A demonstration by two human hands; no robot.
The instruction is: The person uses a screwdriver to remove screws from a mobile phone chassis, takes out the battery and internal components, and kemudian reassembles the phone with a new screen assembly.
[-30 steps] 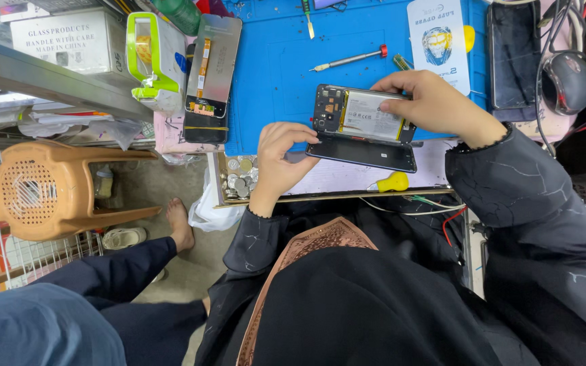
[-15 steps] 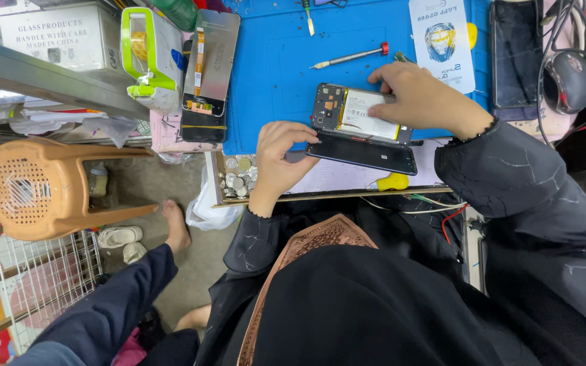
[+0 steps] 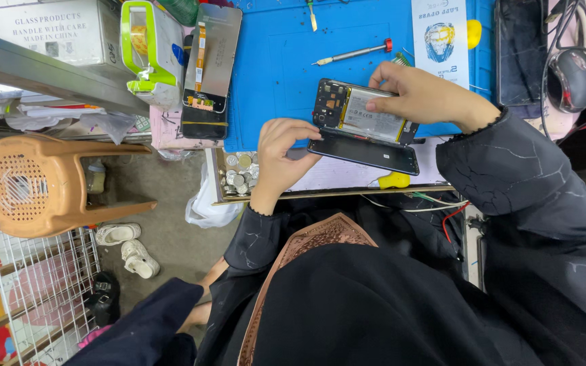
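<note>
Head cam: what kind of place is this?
Likely a phone repair bench. Both hands, left hand and right hand, work on an opened phone over a blue work mat, with a screwdriver and a detached phone screen beside it.

A blue mat (image 3: 272, 74) covers the bench. Left of it, a grey metal shelf rail (image 3: 42, 71) crosses above a dull concrete floor (image 3: 164, 183). An orange plastic stool (image 3: 42, 183) stands there, beside a white wire rack (image 3: 49, 298). Pale sandals (image 3: 127, 247) lie on the floor. The light looks even, perhaps artificial.
</note>
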